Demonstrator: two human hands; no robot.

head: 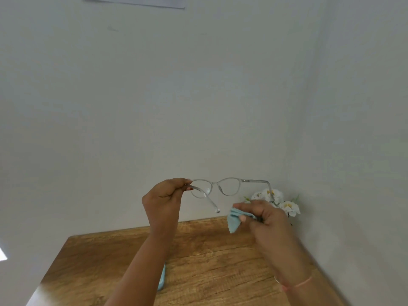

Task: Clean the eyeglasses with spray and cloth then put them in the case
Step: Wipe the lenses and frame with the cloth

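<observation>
Clear-framed eyeglasses [220, 186] are held up in the air in front of the white wall, arms unfolded toward me. My left hand [164, 200] pinches the left hinge of the frame. My right hand [265, 219] sits lower and to the right, gripping a crumpled light blue cloth [235, 220], which is a little below the right lens and apart from it. A light blue object, maybe the case [161, 278], lies on the table, mostly hidden behind my left forearm. No spray bottle is in view.
A wooden table [209, 261] stands in the corner of two white walls. White artificial flowers [287, 204] stand at its far right corner, just behind my right hand. A paper sheet [136, 1] hangs high on the wall.
</observation>
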